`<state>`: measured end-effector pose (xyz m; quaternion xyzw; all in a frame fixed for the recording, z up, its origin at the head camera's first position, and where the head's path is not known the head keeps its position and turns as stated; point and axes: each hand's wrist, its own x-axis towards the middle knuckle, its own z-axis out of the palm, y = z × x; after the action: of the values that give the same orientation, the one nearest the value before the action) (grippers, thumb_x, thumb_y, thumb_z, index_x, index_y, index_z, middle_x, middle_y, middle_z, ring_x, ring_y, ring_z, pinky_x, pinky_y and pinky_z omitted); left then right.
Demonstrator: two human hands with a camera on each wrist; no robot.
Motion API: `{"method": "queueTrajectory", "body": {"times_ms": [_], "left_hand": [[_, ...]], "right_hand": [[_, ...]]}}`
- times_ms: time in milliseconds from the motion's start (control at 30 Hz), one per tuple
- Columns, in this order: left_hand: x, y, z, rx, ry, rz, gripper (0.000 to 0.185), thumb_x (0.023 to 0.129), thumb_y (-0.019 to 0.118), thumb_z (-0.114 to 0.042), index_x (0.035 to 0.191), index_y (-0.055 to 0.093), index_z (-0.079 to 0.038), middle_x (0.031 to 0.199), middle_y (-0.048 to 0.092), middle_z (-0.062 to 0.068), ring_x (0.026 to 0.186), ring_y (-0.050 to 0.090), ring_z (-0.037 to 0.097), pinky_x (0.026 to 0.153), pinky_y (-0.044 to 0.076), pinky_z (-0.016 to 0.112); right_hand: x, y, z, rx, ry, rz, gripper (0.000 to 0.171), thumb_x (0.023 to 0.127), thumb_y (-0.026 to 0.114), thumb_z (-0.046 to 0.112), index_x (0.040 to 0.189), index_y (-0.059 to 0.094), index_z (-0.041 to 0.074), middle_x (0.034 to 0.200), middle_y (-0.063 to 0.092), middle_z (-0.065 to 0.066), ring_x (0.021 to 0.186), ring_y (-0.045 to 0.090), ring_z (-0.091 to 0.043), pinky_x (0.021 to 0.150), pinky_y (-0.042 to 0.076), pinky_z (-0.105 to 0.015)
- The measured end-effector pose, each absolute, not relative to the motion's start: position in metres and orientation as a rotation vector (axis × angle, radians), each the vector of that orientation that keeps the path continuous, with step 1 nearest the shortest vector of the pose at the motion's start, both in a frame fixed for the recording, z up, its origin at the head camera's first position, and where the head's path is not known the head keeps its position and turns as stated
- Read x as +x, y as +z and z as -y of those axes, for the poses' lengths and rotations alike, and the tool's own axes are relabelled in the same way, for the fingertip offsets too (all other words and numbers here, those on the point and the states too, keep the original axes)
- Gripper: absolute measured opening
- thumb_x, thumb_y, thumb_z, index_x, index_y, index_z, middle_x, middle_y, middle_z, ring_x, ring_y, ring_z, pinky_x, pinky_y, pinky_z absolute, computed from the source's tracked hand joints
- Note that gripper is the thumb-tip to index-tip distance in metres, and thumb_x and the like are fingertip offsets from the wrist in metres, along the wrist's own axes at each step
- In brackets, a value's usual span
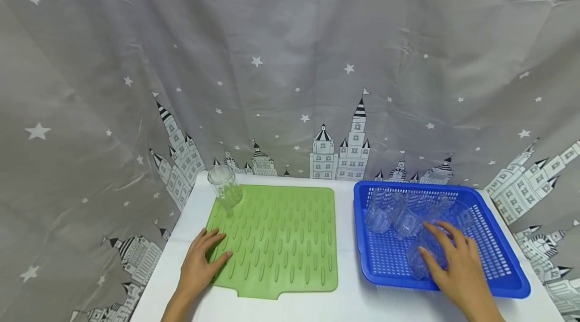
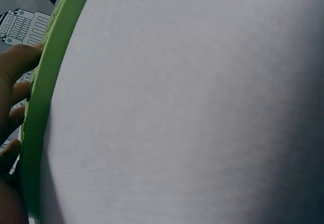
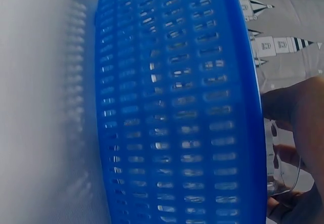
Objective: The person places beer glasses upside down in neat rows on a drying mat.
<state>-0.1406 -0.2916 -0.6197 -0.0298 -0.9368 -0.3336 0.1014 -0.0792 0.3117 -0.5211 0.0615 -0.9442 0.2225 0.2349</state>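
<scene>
In the head view, my left hand (image 1: 198,264) rests with spread, relaxed fingers on the left edge of a green drying mat (image 1: 281,241) with raised oval ridges. A clear drinking glass (image 1: 225,186) stands upright on the mat's far left corner. My right hand (image 1: 457,261) reaches into a blue plastic basket (image 1: 507,261), thumb and fingers bent around a clear glass (image 1: 419,256) near the basket's front. In the right wrist view, fingers curl about that glass (image 3: 271,168) above the basket's rim; part of it is hidden.
Several other clear glasses (image 1: 408,222) lie close together at the back and left of the basket. Both mat and basket sit on a white table (image 1: 346,261). A grey curtain (image 1: 290,85) with stars and castles hangs behind the table's far edge.
</scene>
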Motion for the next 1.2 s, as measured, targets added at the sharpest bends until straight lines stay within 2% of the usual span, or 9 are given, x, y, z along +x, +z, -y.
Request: {"method": "queueTrajectory", "body": {"times_ms": [200,533,767,933,1200], "left_hand": [[-0.141,-0.621,0.294,-0.104,-0.957,2.758,0.056,0.091,0.087,-0.036,0.140,0.070,-0.014,0.159,0.058,0.016,0.158,0.033,0.051,0.118,0.033,0.082],[-0.143,-0.617,0.292,-0.120,-0.958,2.761,0.056,0.093,0.086,-0.036,0.141,0.069,-0.013,0.160,0.056,0.017,0.158,0.032,0.053,0.119,0.032,0.082],[-0.142,-0.619,0.293,-0.102,-0.957,2.775,0.056,0.093,0.086,-0.036,0.141,0.069,-0.013,0.160,0.056,0.017,0.158,0.032,0.053,0.119,0.031,0.082],[-0.141,-0.620,0.294,-0.101,-0.953,2.765,0.056,0.092,0.086,-0.035,0.141,0.069,-0.012,0.159,0.057,0.018,0.158,0.032,0.053,0.121,0.031,0.081],[-0.141,-0.621,0.293,-0.117,-0.962,2.755,0.056,0.092,0.086,-0.034,0.140,0.070,-0.011,0.158,0.058,0.020,0.157,0.033,0.053,0.121,0.030,0.080]], "right_hand": [[-0.081,-0.517,-0.314,0.154,0.654,2.609,0.054,0.092,0.082,0.020,0.143,0.065,0.013,0.145,0.055,-0.027,0.117,0.047,-0.054,0.092,0.039,-0.067],[-0.081,-0.486,-0.313,0.195,0.653,2.514,0.059,0.083,0.088,0.019,0.139,0.069,0.011,0.138,0.059,-0.025,0.114,0.047,-0.049,0.090,0.035,-0.060],[-0.085,-0.455,-0.314,0.272,0.571,2.471,0.062,0.079,0.088,0.019,0.137,0.070,0.011,0.137,0.061,-0.026,0.113,0.049,-0.052,0.090,0.036,-0.060],[-0.089,-0.446,-0.315,0.292,0.562,2.429,0.065,0.076,0.088,0.019,0.138,0.070,0.012,0.137,0.061,-0.026,0.111,0.049,-0.050,0.087,0.034,-0.055],[-0.084,-0.444,-0.313,0.262,0.519,2.467,0.065,0.078,0.088,0.021,0.139,0.069,0.014,0.137,0.061,-0.026,0.110,0.049,-0.049,0.084,0.035,-0.055]]}}
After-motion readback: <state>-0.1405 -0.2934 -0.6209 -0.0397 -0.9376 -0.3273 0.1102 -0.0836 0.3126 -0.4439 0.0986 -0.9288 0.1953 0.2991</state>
